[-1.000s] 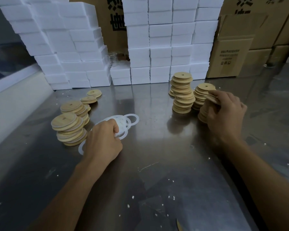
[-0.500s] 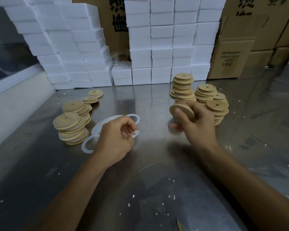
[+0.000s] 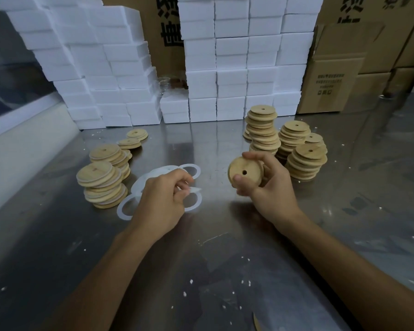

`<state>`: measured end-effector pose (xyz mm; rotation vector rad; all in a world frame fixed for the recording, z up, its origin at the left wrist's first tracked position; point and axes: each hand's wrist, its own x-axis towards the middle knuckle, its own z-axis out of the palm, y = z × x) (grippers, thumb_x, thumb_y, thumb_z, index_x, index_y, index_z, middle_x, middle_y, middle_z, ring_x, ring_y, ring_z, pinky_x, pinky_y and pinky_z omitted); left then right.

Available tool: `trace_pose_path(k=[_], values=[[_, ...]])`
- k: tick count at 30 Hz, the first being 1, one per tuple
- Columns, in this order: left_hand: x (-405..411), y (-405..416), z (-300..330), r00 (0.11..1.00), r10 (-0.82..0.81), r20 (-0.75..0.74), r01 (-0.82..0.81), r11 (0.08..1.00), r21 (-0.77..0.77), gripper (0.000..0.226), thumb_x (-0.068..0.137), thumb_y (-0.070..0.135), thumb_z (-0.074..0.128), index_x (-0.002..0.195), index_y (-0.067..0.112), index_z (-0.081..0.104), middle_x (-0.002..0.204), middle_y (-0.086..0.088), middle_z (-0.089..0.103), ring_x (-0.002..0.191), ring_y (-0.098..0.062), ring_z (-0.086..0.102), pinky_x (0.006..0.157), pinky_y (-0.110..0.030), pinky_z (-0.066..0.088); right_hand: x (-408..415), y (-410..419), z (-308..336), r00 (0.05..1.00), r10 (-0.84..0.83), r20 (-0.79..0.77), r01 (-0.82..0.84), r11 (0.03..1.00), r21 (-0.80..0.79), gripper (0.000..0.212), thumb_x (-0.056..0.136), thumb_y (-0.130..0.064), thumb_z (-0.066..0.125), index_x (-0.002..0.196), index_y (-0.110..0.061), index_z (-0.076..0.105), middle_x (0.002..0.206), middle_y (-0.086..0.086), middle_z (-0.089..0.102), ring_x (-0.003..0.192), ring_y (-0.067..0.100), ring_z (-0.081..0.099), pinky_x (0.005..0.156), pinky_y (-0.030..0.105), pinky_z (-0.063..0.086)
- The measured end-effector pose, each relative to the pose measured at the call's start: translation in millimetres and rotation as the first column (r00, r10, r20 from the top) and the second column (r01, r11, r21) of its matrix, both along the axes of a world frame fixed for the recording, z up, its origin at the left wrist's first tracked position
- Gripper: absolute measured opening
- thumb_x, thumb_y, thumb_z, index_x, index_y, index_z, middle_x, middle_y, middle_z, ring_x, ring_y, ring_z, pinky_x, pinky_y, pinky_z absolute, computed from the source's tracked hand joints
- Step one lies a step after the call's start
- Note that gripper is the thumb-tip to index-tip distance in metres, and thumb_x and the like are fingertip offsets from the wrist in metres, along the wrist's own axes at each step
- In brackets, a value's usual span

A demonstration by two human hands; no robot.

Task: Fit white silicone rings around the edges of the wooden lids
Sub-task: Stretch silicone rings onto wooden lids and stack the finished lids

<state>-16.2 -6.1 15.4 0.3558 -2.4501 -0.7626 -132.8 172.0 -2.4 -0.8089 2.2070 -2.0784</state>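
My right hand (image 3: 270, 187) holds one wooden lid (image 3: 245, 174) up off the tabletop (image 3: 225, 259), tilted so its flat face and small centre hole turn toward me. My thumb presses the lower edge and my fingers curl round the far rim — the lid sits at the fingertips, not deep in the palm. Just behind that hand stand the stacks of bare lids (image 3: 306, 161), several uneven columns close together.

My left hand (image 3: 163, 199) is curled, pinching a white silicone ring (image 3: 191, 191) between thumb and fingers; part of the ring pokes out to the right of my knuckles. The hand hovers right over the loose pile of rings (image 3: 189, 169) lying flat on the tabletop, and one more ring (image 3: 124, 207) shows at its left side. The two hands are near each other but apart — the ring is not touching the lid.

Left of the ring pile stand stacks of lids with pale edges (image 3: 101, 185), with two smaller piles (image 3: 133, 139) further back. White foam boxes (image 3: 232, 75) and cardboard cartons (image 3: 335, 80) line the far edge.
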Motion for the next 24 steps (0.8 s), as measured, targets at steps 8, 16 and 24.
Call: trace_pose_path(k=[8,16,24], values=[[3,8,20,0.904,-0.332,-0.271,0.427,0.738,0.523,0.021,0.073,0.01,0.076,0.082,0.029,0.078,0.085,0.002,0.075,0.079,-0.012,0.07,0.073,-0.019,0.054,10,-2,5,0.998,0.053,0.025,-0.052,0.998,-0.043,0.017,0.099,-0.008,0.055,0.115,-0.013,0.056,0.112,0.015,0.06,0.091,0.03,0.068,0.055,0.035,0.061],[-5,15,6,0.946,-0.079,-0.314,0.278,0.693,0.665,0.015,0.071,0.001,0.079,0.081,0.005,0.068,0.071,-0.008,0.072,0.054,-0.02,0.066,0.053,-0.026,0.057,25,-12,7,0.903,0.356,0.24,-0.325,0.932,-0.158,0.036,0.095,-0.044,0.049,0.104,-0.015,0.069,0.098,0.009,0.071,0.085,0.019,0.071,0.061,0.036,0.061],[-9,19,-4,0.972,0.002,-0.233,0.14,0.796,0.589,0.011,0.078,0.008,0.079,0.082,0.013,0.07,0.072,-0.004,0.072,0.055,-0.02,0.066,0.052,-0.03,0.058,23,-17,-5,0.968,0.249,0.038,-0.246,0.966,-0.077,0.007,0.096,-0.019,0.062,0.096,-0.016,0.069,0.08,0.005,0.07,0.063,0.018,0.066,0.045,0.032,0.056]])
